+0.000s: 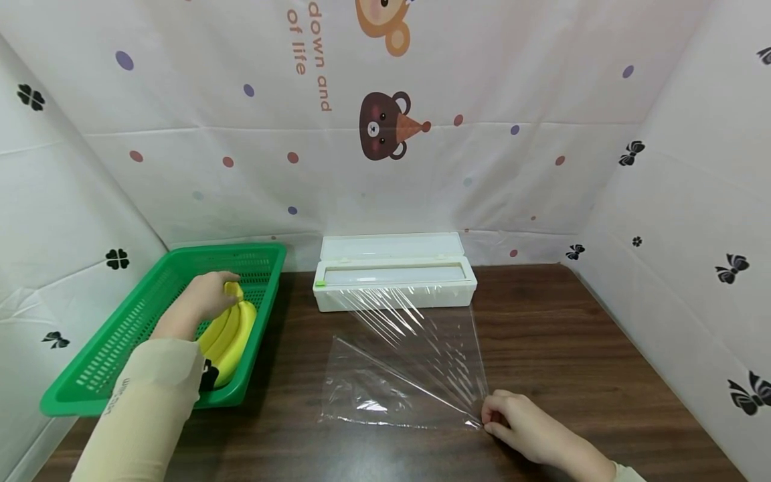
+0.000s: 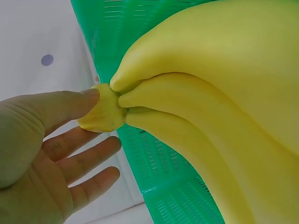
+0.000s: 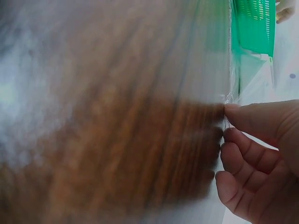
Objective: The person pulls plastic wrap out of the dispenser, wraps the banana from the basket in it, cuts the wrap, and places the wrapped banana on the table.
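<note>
A bunch of yellow bananas (image 1: 231,341) is in the green basket (image 1: 265,335) on the left. My left hand (image 1: 207,294) pinches the bunch by its stem end; the left wrist view shows thumb and fingers at the stem (image 2: 103,112), with the other fingers loosely extended. At the front right, my right hand (image 1: 524,425) pinches a corner of clear plastic wrap (image 1: 391,388) low over the table. The film stretches in creased folds from a white wrap dispenser box (image 1: 394,296), whose lid (image 1: 391,246) stands raised at the back.
The dark wooden table (image 1: 542,335) runs back to a patterned cloth wall (image 1: 482,194). Similar cloth encloses the left and right sides. A green tab (image 1: 320,284) sits at the dispenser's left end.
</note>
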### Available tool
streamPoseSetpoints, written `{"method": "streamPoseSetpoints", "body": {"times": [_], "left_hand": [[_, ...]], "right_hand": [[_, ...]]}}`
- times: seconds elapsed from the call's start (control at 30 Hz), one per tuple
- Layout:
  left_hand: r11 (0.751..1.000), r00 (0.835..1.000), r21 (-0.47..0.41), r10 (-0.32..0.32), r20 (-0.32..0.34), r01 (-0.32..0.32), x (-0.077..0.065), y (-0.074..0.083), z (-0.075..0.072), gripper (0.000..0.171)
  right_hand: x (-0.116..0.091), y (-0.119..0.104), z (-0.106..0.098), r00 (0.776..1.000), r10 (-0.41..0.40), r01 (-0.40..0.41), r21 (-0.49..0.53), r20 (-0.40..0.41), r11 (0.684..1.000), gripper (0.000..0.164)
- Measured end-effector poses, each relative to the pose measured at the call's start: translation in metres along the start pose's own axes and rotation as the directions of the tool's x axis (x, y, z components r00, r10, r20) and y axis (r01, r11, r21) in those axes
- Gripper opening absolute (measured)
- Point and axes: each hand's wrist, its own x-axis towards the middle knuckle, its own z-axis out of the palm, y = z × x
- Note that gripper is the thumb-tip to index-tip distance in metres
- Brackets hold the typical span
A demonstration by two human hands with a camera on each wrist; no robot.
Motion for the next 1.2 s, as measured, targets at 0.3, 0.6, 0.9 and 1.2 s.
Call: {"method": "streamPoseSetpoints", "body": {"times": [0.3,0.6,0.9,1.2], "left_hand": [[0.999,0.999,-0.042,0.005,-0.042,-0.007,-0.003,-0.002,0.001,0.047],[0.999,0.998,-0.033,0.007,-0.055,-0.009,-0.008,-0.002,-0.003,0.038],[0.999,0.998,-0.025,0.029,-0.054,-0.030,-0.014,-0.002,-0.013,0.031],[0.998,0.998,-0.034,0.043,-0.046,-0.044,-0.017,-0.001,-0.020,0.026]], "right_hand": [[0.001,0.000,0.001,1.000,-0.006,0.006,-0.008,0.003,1.000,0.011],[0.000,0.001,0.001,1.000,-0.006,0.006,-0.003,0.012,1.000,0.010],[0.001,0.000,-0.002,1.000,-0.006,0.006,-0.007,0.013,1.000,0.011],[0.000,0.001,-0.001,1.000,-0.011,0.011,0.012,0.026,1.000,0.010]]}}
